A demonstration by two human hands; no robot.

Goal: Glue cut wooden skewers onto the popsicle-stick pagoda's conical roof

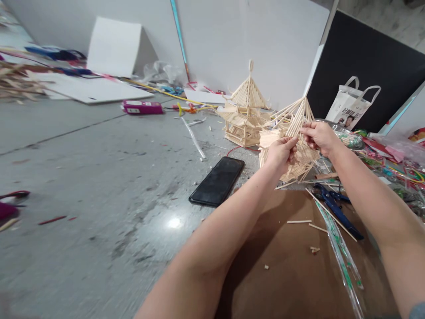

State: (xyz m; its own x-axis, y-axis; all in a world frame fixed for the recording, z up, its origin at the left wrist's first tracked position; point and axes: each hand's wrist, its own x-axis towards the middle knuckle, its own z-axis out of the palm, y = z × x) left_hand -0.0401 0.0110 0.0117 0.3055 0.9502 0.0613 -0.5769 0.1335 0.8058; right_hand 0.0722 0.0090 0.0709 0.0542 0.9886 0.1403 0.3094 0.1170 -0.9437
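A half-built stick model (292,133), its thin wooden sticks fanned into a cone-shaped roof, is held in the air between two bare hands above the grey floor (99,177) and the far edge of a brown board (292,266). The lower body of the model is gripped by the left hand (281,153), its fingers curled around the stacked sticks. The roof sticks are pinched on the other side by the right hand (318,135), fingers closed on them near the upper edge. A finished stick pagoda (245,110) is seen standing on the floor just behind and to the left of the held model, in front of white panels (252,40). A black phone (217,180) lies face up on the floor beside the board. Loose sticks (299,221) and a blue-handled tool (335,208) are scattered on the board below the hands, next to a clear plastic sleeve (341,257). A white paper bag (352,106) is propped against a black panel (365,57) at right.
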